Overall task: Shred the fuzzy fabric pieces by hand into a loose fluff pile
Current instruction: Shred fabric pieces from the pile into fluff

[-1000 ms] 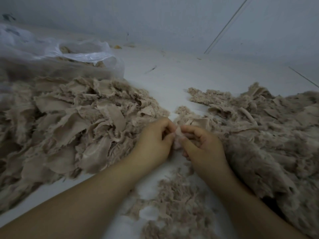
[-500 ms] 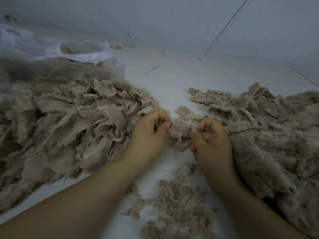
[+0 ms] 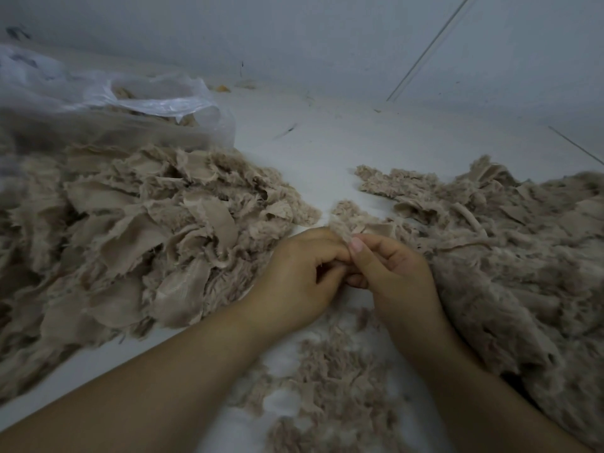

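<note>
My left hand (image 3: 295, 276) and my right hand (image 3: 389, 273) meet at the middle of the white surface, fingers curled, both pinching one small beige fuzzy fabric piece (image 3: 340, 228) that sticks up between the thumbs. A big heap of torn beige fabric pieces (image 3: 137, 237) lies to the left. Another heap of fuzzy fabric and fluff (image 3: 510, 256) lies to the right, touching my right wrist. A loose fluff pile (image 3: 330, 384) sits on the surface below my hands, between my forearms.
A clear plastic bag (image 3: 108, 103) holding more beige material stands at the back left behind the left heap. A pale wall (image 3: 327, 37) rises behind the white surface (image 3: 327, 152), with a few small scraps along its foot.
My hands have drawn back together from a spread pull. Half a second ago they stretched a piece between them; now both thumbs pinch a small tuft close together.
</note>
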